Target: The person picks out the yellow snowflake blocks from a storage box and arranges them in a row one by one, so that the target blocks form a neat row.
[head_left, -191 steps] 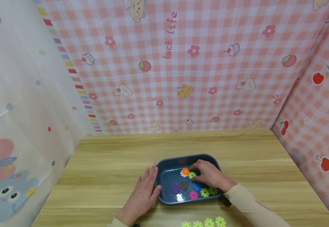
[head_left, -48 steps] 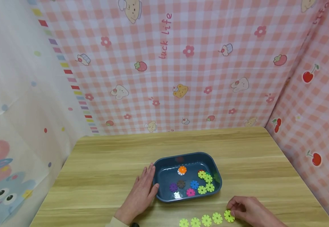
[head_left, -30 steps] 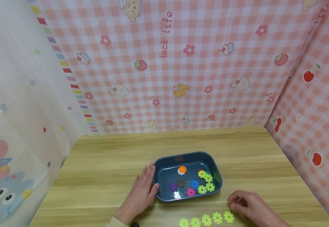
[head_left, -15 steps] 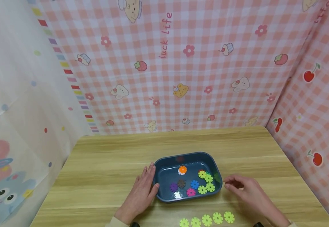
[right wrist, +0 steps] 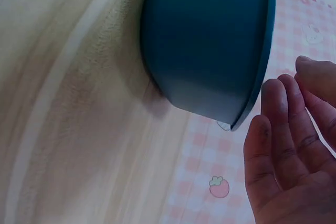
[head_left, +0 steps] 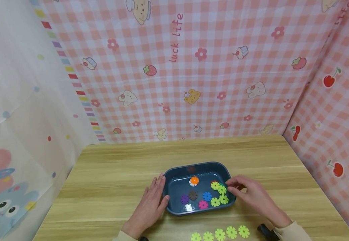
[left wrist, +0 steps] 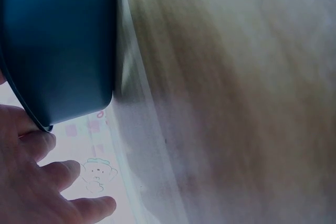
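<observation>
A dark blue tray (head_left: 177, 188) sits on the wooden table with flower-shaped plastic discs inside. Several yellow-green discs (head_left: 215, 202) bunch at its right side. My left hand (head_left: 148, 205) rests against the tray's left rim, fingers extended and thumb apart. Over the right rim hovers my right hand (head_left: 251, 194), fingers loosely bent with nothing between them; its fingertips are close to the yellow-green discs. In the right wrist view, the fingers (right wrist: 283, 129) lie beside the tray's rim. Below the tray runs a row of several yellow-green discs (head_left: 220, 234), partly cut off by the frame.
Also in the tray lie an orange disc (head_left: 194, 181) over a white one, a purple disc (head_left: 185, 199), a dark grey disc (head_left: 193, 195), a blue disc (head_left: 207, 196) and a pink disc (head_left: 203, 204). A patterned cloth (head_left: 168, 83) hangs behind the table.
My right hand took a yellow-green disc from the tray, set it at the row's right end and let go. It then moved up and left to the tray. My left hand stays put.
</observation>
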{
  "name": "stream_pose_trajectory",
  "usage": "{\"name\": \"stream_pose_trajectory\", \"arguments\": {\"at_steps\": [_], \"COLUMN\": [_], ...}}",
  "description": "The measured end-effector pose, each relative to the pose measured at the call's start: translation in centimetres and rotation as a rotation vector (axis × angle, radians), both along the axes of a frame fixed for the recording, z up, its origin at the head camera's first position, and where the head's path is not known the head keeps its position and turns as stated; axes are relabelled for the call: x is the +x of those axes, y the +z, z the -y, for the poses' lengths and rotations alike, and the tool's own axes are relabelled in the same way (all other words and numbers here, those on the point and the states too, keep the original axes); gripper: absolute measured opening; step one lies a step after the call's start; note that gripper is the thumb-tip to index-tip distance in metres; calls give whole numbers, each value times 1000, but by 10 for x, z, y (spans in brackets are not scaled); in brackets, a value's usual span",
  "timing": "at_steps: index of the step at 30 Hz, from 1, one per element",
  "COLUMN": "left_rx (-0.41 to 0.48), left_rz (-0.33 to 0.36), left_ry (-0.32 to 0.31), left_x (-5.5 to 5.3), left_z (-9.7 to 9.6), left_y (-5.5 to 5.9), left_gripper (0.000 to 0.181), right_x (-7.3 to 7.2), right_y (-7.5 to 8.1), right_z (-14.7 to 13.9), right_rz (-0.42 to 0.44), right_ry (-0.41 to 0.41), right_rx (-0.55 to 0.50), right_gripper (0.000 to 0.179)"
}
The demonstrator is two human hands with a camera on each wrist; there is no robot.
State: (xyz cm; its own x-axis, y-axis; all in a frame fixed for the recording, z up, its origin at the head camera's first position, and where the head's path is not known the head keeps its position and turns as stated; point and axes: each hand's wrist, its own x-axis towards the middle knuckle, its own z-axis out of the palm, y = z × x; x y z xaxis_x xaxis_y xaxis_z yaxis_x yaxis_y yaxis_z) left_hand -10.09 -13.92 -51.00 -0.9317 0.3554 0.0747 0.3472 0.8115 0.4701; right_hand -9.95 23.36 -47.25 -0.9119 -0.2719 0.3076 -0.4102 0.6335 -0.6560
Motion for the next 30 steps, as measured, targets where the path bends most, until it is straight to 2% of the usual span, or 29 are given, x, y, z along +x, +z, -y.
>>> {"name": "stream_pose_trajectory", "arguments": {"at_steps": [2, 7, 10, 18, 30], "left_rx": [0, -2, -1, 0, 1], "left_rz": [1, -6, -2, 7, -1], "left_ry": [0, -2, 1, -1, -7], "left_x": [0, 0, 0, 0, 0], "left_z": [0, 0, 0, 0, 1], "left_y": [0, 0, 1, 2, 1], "left_gripper": [65, 65, 65, 66, 66], "right_x": [-4, -15, -22, -36, -38], "right_y": [-1, -1, 0, 5, 3], "right_z": [2, 4, 6, 13, 38], "right_rz": [-6, -142, -193, -130, -82], "right_ry": [17, 95, 143, 254, 282], "right_rx": [12, 66, 106, 301, 482], "right_gripper": [15, 23, 26, 20, 21]}}
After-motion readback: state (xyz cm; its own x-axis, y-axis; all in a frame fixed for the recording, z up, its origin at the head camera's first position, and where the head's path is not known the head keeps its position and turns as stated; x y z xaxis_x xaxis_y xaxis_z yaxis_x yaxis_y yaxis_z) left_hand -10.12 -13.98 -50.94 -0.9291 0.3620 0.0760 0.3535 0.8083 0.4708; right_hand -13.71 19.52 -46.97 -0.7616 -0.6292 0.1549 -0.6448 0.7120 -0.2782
